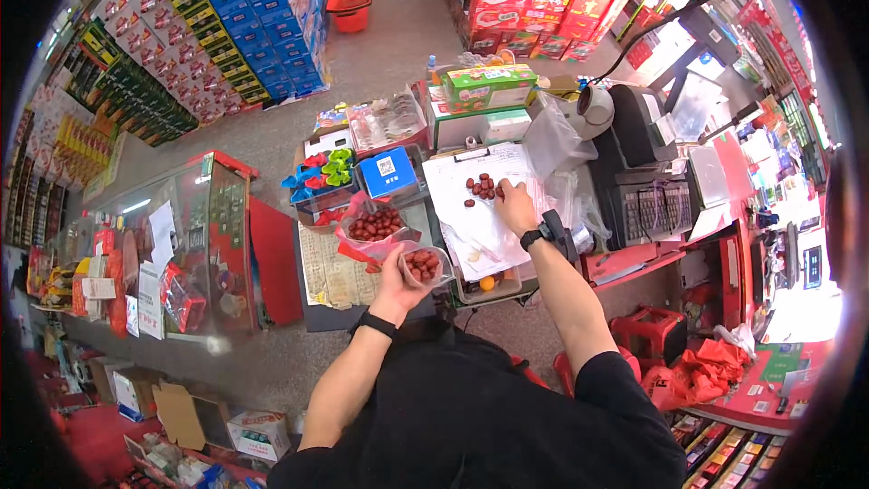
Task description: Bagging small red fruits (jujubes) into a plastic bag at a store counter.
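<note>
My left hand [395, 285] holds a small clear plastic tub [445, 270] with red jujubes [422, 265] inside. Over a clipboard with white papers [468, 231], my right hand [516, 207] has its fingertips at the right edge of a loose group of jujubes [483, 187]; whether a fruit is gripped cannot be told. Just behind the tub stands a larger container lined with a pink-red plastic bag [353, 248], holding many more jujubes [375, 224]. Both wrists wear black bands.
A blue box with a printed code [387, 172] and a tray of colourful plastic pieces [338, 166] stand behind the bag. Clear plastic bags [557, 139] and a black keyboard [657, 209] are at right. A glass display case [224, 238] stands at left. An orange fruit [487, 283] lies below the clipboard.
</note>
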